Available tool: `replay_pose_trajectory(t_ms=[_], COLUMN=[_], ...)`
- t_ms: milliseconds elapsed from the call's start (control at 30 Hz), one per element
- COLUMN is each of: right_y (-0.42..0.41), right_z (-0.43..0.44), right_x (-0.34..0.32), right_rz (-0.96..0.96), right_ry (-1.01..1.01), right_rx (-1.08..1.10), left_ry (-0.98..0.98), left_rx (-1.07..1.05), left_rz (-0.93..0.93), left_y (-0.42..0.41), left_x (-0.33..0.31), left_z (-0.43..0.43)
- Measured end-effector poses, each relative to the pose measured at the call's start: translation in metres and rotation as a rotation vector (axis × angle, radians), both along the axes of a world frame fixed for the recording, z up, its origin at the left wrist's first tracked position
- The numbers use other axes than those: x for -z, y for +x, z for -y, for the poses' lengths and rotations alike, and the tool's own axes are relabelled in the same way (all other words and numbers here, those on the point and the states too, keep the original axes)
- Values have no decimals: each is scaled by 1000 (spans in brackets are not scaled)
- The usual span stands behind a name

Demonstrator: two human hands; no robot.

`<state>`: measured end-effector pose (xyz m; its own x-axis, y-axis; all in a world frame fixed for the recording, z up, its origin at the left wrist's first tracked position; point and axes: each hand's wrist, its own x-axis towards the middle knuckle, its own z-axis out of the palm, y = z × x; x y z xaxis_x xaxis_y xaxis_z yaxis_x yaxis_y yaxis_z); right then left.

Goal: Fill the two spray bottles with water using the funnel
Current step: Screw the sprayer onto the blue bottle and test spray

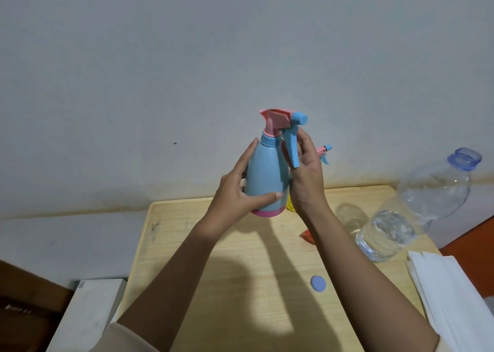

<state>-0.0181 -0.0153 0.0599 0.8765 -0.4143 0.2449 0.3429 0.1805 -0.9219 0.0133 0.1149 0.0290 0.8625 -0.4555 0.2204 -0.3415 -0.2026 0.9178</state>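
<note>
Left hand (240,188) is wrapping the blue spray bottle (266,175) mid-body, holding it up between both hands: smooth, stiff, tapered plastic, likely light, slippery if wet. Right hand (307,180) is curling round its spray head (283,119), apparently at the trigger. Yellow spray bottle (324,151) is peeking from behind that hand; orange funnel (306,236) and thin clear water bottle (414,210) are sitting further right.

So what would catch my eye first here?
A blue spray bottle with a pink base, held up mid-frame above the table: the left hand grips its body, the right hand holds its neck. To the right stands a big clear water bottle, open, a blue cap lying on the table nearer the camera.
</note>
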Motion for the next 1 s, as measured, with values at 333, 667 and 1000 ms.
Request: replay_pose_trajectory(t_ms=[333,667,1000], right_y=[2,-3,-2], right_z=[8,-7,-12], right_x=[-12,-10,-5], right_rz=[5,-65,-133], right_ry=[-14,-87,-358], right_rx=[12,235,297], left_ry=[33,133,338], left_rx=[14,-74,-168], left_rz=[14,74,225], left_y=[2,-4,-15], left_x=[-3,2,5], left_z=[-2,-1,4])
